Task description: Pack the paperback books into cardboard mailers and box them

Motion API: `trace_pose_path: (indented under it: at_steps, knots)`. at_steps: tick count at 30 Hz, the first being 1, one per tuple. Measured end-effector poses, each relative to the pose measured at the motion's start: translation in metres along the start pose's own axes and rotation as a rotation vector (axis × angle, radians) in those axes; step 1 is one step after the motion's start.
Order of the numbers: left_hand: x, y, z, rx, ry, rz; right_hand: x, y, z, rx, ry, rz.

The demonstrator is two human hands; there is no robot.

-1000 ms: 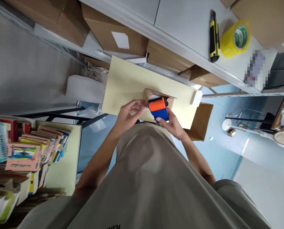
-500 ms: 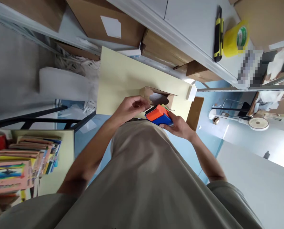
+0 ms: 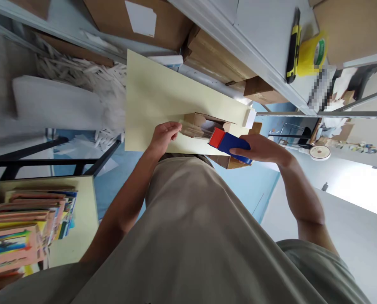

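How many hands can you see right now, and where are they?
2: the left hand, pinching what looks like clear tape by the small cardboard box; the right hand, gripping the blue and orange tape dispenser.

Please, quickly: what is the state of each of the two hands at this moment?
Left hand: closed, fingertips pinched, apparently on a strip of clear tape.
Right hand: closed, holding the red-and-blue tape dispenser.

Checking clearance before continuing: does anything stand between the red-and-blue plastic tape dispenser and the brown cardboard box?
Nothing visible: the tape dispenser, in the right hand, has its red end by the cardboard box.
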State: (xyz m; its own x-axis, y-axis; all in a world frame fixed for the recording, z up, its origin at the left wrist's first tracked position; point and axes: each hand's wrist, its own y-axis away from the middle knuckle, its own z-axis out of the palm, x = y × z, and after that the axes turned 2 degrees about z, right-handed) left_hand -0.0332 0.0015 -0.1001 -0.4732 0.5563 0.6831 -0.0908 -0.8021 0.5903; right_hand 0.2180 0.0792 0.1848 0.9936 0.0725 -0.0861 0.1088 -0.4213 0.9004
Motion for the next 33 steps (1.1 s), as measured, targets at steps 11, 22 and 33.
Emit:
trace_pose_path:
  at_steps: [11,22,33]
  knots:
    - [-0.056,-0.033,0.024,0.092,0.062,-0.163,-0.051,-0.034,-0.032,0.05,0.184,0.077]
    - [-0.079,-0.052,0.042,0.173,-0.119,-0.041,-0.035,-0.054,-0.019,0.072,0.162,0.075]
    - [-0.076,0.003,0.04,-0.098,-0.317,0.377,-0.029,-0.05,-0.008,0.109,0.184,0.048]
